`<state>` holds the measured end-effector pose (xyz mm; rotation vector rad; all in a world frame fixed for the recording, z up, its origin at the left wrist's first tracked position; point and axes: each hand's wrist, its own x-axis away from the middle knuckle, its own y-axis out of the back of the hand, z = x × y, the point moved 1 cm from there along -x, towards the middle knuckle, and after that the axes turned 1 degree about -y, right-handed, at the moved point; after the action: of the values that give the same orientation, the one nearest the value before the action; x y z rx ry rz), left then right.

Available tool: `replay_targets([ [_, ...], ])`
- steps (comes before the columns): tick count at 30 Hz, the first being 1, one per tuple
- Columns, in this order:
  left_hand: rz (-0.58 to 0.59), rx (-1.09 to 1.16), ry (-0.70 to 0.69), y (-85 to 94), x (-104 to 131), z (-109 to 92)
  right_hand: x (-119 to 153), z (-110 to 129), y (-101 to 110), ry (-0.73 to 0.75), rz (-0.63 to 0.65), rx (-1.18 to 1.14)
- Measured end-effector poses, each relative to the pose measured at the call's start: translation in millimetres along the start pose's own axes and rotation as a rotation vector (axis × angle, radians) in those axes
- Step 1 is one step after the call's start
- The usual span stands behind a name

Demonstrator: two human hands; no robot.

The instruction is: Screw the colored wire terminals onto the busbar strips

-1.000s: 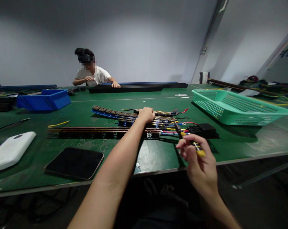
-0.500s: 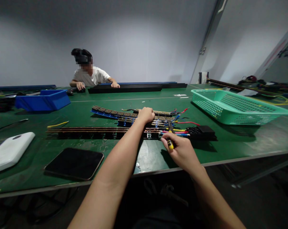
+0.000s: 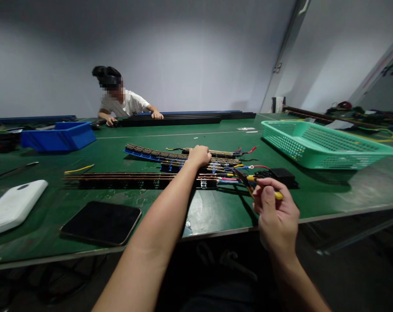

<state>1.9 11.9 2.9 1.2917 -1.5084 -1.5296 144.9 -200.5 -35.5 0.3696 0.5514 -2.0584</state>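
Observation:
My left hand (image 3: 200,156) is closed on the blue-based strips with metal rails (image 3: 170,164), pressing them against the table. My right hand (image 3: 276,212) grips pliers with yellow-and-black handles (image 3: 277,195), their jaws pointing left and away over coloured wires. Nearer to me lies a long black rail assembly (image 3: 118,181) with copper-coloured bars, passing below my left forearm. Pink, blue and yellow wires (image 3: 228,178) leave its right end beside a black block (image 3: 277,175). A red wire with a ring terminal (image 3: 260,167) lies just beyond the pliers.
A green basket (image 3: 326,162) stands at the right, a blue bin (image 3: 60,138) at the left. A black phone (image 3: 100,223) and a white device (image 3: 16,203) lie near the left front edge. Across the table, a person (image 3: 125,104) touches long black profiles (image 3: 183,119).
My right hand has moved right and turned palm up with the pliers; their jaws swung away from the wires' left part. My left hand stayed in place. The person opposite shifted slightly.

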Motion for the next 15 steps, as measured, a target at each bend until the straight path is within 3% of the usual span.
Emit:
replay_targets([
  [6,0.002,0.001,-0.004,0.8,1,0,-21,15,6,0.206,-0.063,0.079],
  [15,-0.003,-0.004,-0.002,0.4,0,0,-69,6,21,0.059,0.043,0.146],
])
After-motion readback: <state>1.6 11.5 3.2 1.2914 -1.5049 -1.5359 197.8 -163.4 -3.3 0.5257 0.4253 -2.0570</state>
